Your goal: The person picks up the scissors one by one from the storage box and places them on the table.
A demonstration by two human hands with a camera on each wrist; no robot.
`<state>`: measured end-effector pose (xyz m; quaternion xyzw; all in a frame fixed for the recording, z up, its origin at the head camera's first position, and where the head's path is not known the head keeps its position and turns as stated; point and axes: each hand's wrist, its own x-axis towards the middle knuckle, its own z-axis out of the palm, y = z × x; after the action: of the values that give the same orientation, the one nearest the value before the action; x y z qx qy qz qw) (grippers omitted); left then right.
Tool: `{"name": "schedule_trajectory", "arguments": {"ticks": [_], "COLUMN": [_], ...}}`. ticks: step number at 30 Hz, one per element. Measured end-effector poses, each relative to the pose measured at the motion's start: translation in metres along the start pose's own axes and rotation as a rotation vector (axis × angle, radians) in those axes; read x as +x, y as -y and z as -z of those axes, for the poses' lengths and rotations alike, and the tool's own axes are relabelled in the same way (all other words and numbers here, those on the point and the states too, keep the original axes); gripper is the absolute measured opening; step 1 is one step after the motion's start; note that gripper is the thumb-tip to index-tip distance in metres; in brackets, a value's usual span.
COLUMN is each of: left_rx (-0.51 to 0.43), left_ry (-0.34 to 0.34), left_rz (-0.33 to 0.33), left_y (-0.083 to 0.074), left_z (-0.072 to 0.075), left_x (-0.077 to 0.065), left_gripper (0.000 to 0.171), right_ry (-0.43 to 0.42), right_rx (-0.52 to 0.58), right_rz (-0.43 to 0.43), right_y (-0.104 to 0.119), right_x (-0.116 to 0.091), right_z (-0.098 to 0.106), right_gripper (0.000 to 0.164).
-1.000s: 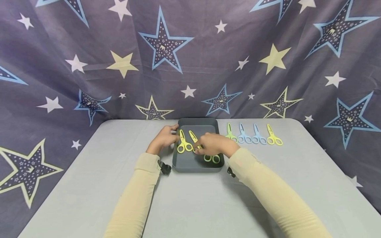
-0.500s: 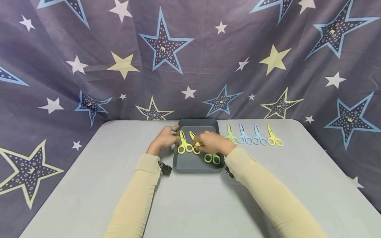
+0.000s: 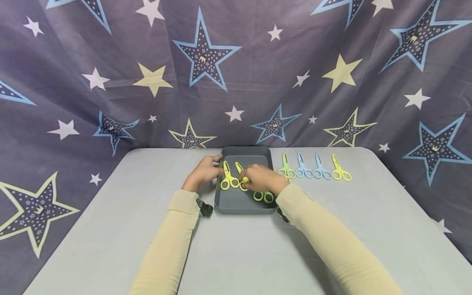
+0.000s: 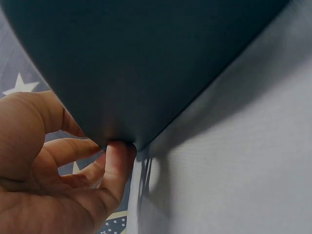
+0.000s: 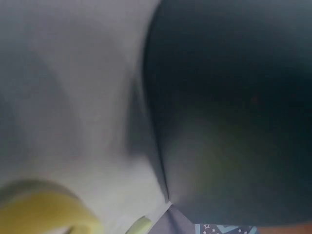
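Note:
In the head view, my left hand holds the left wall of a dark grey tray. The left wrist view has its thumb and fingers pinching the tray wall near a corner. My right hand reaches over the tray from the right, its fingertips pinching yellow scissors around the handles, which are partly hidden. Another pair of yellow scissors lies to their left in the tray. Below the right hand show the handles of green scissors; their blades are covered.
Right of the tray stands a row: green scissors, two blue scissors, and yellow scissors, blades pointing back. All rest on a pale grey table. A star-patterned curtain hangs behind its far edge.
My right hand has drawn slightly left and its fingers have closed on the middle yellow scissors' handles. The left hand and tray keep their place.

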<state>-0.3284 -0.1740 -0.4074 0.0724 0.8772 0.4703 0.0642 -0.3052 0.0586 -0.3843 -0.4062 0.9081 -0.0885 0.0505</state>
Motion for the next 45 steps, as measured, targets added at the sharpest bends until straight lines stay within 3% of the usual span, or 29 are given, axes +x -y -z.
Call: {"name": "schedule_trajectory", "arguments": {"ticks": [25, 34, 45], "left_rx": [-0.003, 0.002, 0.009], "left_ry": [0.009, 0.010, -0.001], "left_rz": [-0.004, 0.015, 0.012], "left_y": [0.0016, 0.0017, 0.0021], "left_z": [0.0004, 0.0003, 0.0002], "left_x": [0.0021, 0.0028, 0.0029], "left_gripper": [0.084, 0.084, 0.083], "right_ry": [-0.030, 0.009, -0.009], "right_rx": [-0.041, -0.052, -0.063], "right_rz": [-0.030, -0.094, -0.070], "right_y": [0.0031, 0.0075, 0.0079], "right_x": [0.0037, 0.0027, 0.0015], "right_z": [-0.0092, -0.0090, -0.0083], "right_gripper": [0.021, 0.018, 0.021]}}
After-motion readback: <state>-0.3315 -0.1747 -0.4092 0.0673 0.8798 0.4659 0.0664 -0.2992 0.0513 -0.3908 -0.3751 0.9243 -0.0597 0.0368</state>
